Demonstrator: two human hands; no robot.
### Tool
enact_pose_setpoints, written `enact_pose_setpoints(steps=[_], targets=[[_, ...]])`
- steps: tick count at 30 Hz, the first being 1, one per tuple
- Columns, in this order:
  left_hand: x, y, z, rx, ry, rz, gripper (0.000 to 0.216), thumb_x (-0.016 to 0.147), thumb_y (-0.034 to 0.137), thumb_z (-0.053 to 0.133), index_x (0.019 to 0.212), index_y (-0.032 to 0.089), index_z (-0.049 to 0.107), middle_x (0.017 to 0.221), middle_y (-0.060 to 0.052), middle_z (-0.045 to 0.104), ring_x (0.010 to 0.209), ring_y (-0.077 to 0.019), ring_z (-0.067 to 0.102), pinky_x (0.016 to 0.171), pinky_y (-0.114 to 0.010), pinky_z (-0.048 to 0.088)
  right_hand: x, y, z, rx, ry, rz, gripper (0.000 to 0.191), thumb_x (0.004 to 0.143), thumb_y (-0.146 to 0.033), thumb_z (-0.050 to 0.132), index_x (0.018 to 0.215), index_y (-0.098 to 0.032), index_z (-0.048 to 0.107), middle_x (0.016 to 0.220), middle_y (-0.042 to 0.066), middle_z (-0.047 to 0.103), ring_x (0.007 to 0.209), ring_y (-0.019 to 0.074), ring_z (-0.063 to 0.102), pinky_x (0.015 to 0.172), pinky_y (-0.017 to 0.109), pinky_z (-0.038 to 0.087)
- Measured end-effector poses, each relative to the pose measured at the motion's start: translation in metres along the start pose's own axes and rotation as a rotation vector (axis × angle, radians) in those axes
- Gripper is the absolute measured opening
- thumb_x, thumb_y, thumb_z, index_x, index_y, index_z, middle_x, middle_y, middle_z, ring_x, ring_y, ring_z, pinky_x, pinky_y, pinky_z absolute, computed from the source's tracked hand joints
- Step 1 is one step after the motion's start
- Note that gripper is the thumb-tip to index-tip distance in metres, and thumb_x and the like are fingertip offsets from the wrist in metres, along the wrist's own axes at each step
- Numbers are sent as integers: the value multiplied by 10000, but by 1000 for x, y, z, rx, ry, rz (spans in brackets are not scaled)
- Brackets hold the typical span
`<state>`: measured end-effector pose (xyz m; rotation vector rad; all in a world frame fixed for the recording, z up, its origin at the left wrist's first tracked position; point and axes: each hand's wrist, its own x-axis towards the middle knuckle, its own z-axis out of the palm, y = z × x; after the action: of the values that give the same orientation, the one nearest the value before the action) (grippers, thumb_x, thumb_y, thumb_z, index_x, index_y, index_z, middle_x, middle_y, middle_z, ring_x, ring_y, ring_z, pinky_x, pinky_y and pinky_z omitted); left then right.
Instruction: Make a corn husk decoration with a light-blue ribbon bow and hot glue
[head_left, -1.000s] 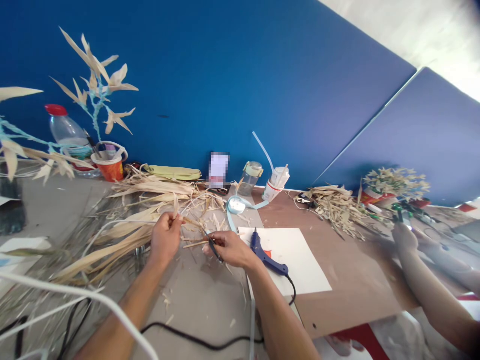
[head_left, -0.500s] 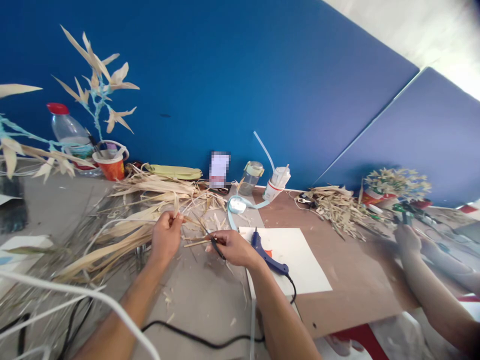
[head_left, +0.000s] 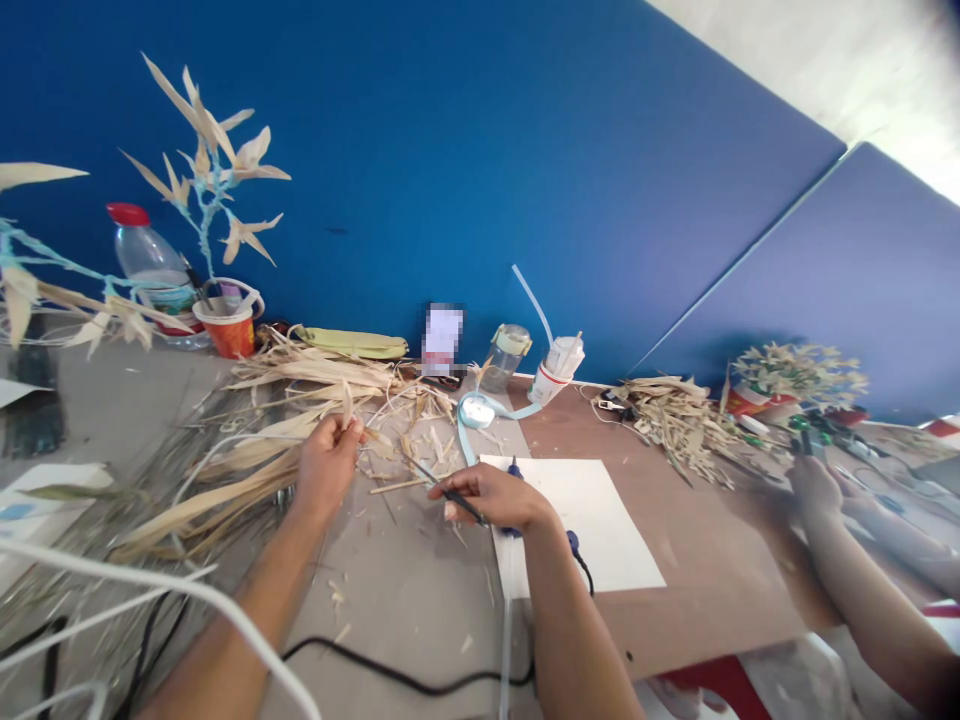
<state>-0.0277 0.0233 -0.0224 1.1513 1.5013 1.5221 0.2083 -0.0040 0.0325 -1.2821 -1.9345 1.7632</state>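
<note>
My left hand (head_left: 328, 462) is closed in a pinch on a small piece of dried corn husk (head_left: 347, 403), which sticks up above the fingertips. To its right, my right hand (head_left: 491, 497) grips black-handled scissors (head_left: 463, 503), their thin metal blades pointing up and left towards the left hand. The scissors' tips are apart from the held husk. A thin straw-coloured stick (head_left: 397, 487) lies on the table just left of the right hand. Behind the right wrist, a blue glue gun (head_left: 574, 545) rests on a white sheet (head_left: 615, 540), mostly hidden by the arm.
Loose corn husks (head_left: 247, 475) are heaped on the left. A husk-flower branch stands in a red cup (head_left: 229, 332) beside a plastic bottle (head_left: 146, 255). Blue tape (head_left: 465, 440), a jar (head_left: 506, 360) and a white cup (head_left: 551, 375) stand behind. A co-worker's hand (head_left: 817, 490) is at right.
My right hand has drawn back to the right with the scissors, widening the gap to my left hand and covering more of the glue gun. The left hand keeps its pinch.
</note>
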Motion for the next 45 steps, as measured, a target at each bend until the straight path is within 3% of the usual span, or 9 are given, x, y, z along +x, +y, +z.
enact_pose_setpoints(steps=[8,13,23,33,45], targets=[[-1,4,1,116,-63,0,256,752,447,559,662,208,533,521,51,477,443,-109,374,440,-243,273,-1,0,0,-155,2,8,423,739,-348,681,1092,-116,713,725,3,608,633,114,455,592,221,357],[-1,8,1,157,-122,24,273,720,479,562,690,207,558,563,32,543,477,-129,432,473,-255,314,-3,0,-3,-228,-8,-2,404,746,-344,671,1080,-124,723,665,-9,584,611,111,442,573,217,348],[0,0,2,171,-240,70,269,751,471,552,713,205,563,592,27,555,492,-135,443,491,-264,329,-3,0,-5,-163,-70,-33,414,765,-377,673,1055,-86,727,517,-43,487,543,97,397,549,215,327],[0,-5,2,202,-246,126,209,780,407,540,723,209,575,612,21,566,566,-158,492,563,-270,366,-3,-4,-3,-232,-66,-29,409,791,-470,660,981,-121,756,692,25,663,624,125,506,584,226,362],[-1,-5,3,190,-257,124,228,785,428,540,728,210,576,622,24,570,585,-154,511,565,-260,381,-2,-4,-1,-229,-76,-57,363,808,-383,624,999,-102,749,530,-32,515,562,105,423,571,220,358]])
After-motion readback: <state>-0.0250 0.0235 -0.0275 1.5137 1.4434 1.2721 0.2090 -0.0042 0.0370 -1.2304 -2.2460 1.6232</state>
